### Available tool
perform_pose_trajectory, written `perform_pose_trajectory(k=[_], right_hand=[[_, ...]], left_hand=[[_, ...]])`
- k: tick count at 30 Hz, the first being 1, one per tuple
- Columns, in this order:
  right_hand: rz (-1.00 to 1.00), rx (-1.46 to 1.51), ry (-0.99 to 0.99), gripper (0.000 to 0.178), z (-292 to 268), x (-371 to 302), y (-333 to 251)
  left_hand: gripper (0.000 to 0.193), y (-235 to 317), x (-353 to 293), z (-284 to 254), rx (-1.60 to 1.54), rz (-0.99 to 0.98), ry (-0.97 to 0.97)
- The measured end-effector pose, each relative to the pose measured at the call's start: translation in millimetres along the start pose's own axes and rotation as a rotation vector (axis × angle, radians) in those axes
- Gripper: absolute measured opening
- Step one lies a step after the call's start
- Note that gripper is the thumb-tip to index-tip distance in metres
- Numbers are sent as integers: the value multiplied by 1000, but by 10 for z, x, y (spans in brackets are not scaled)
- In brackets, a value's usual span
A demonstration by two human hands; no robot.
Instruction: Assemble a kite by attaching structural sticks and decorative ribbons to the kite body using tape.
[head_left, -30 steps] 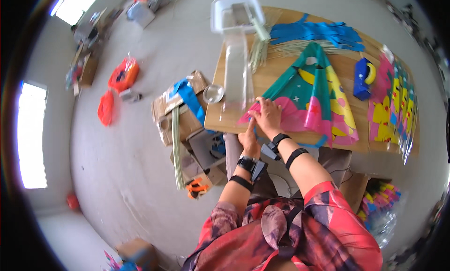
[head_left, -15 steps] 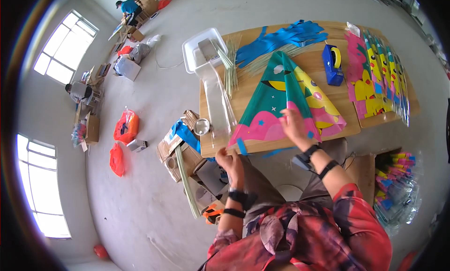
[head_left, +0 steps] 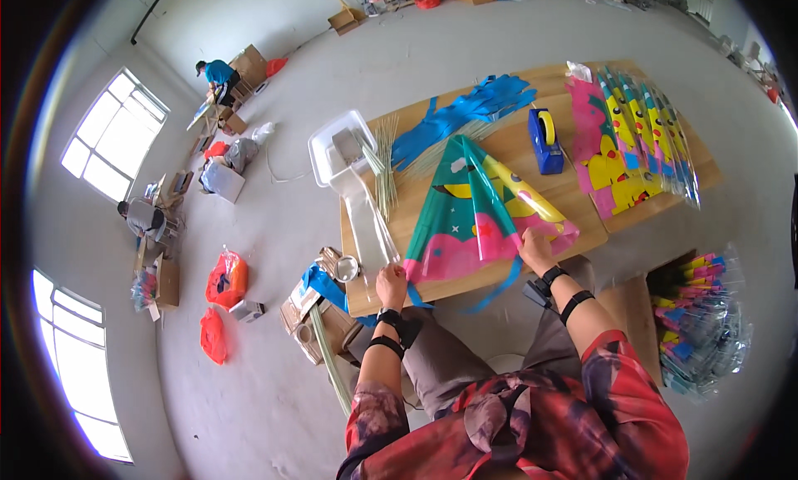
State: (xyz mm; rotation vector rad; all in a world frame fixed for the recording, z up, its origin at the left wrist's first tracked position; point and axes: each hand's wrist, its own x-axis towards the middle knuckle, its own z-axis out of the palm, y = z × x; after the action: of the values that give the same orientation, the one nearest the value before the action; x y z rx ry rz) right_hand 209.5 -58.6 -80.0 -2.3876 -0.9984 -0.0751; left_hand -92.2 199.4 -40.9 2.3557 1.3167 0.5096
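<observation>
A thin plastic kite [head_left: 453, 231] in green, pink and yellow lies on the wooden table in front of me, its narrow tip pointing away. My left hand [head_left: 391, 285] is closed on its lower left corner. At the lower edge, right of the middle, my right hand [head_left: 536, 249] pinches the sheet. A fold runs down the kite from the tip, and its yellow right side is partly curled over. Blue strips [head_left: 497, 290] hang from the near edge, between my hands. The fingertips of both hands are partly hidden.
Beyond the kite lie a heap of blue strips [head_left: 465, 114], thin sticks [head_left: 386, 168] and a blue tape dispenser [head_left: 545, 143]. A white tub [head_left: 320, 152] and clear sleeves [head_left: 366, 222] are at left. Packed kites [head_left: 640, 135] lie right; a filled carton [head_left: 636, 322] stands below. Two people work far left.
My left hand has moved up to the kite's left corner, and my right hand has gone down to its lower edge. The sheet's right side is more curled. The view has shifted.
</observation>
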Motion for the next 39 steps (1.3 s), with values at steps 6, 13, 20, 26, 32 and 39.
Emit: perform_pose_trajectory(k=[6,13,20,26,32,39], right_hand=[[141,83,-63,20,-52,238,194],[71,-92,288,13,-813,747,813],[8,-401,223,32,-1627,1205,569],[-103,-484,320,25,-1743,1342,461],[-192,-391,287,15,-1428,1142,291],[-285,-189,161,11,-815,519,-84]], left_hand=[[6,-15,58,-154,-33,85,129],[6,89,393,-725,-32,87,265],[11,418,680,-1350,112,109,380],[11,799,659,-1346,194,280,451],[3,1181,361,-856,160,433,424],[14,1452,-203,39,-22,352,204]])
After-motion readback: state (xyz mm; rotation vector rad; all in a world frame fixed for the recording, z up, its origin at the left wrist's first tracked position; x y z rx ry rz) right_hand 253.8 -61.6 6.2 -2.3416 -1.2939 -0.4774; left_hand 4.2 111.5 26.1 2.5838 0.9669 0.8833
